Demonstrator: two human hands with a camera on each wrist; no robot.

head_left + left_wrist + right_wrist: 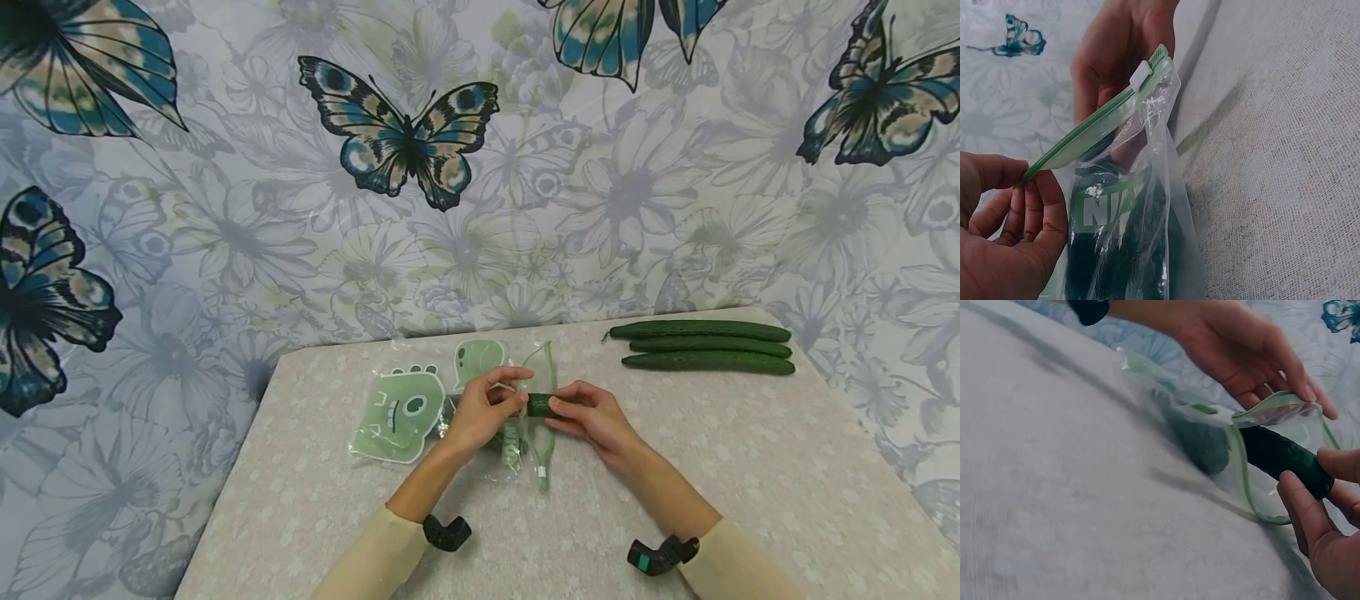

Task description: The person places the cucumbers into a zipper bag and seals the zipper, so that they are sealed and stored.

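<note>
A clear slider zip bag (401, 417) printed with a green cartoon face lies on the table, its mouth toward the right. My left hand (483, 412) pinches the green zip edge (1079, 134) between thumb and fingers. In the right wrist view the mouth gapes, and a white slider (1141, 76) sits toward one end of the zip. My right hand (600, 417) grips the end of a dark green cucumber (1285, 456) whose other part is inside the bag. Another cucumber (1200, 447) lies within the bag, seen through the plastic.
Three long cucumbers (708, 344) lie side by side at the back right of the table (750, 500), which has a pale patterned cloth. Behind it hangs a butterfly-print curtain (622, 192). Black wrist cameras (447, 533) sit on both wrists.
</note>
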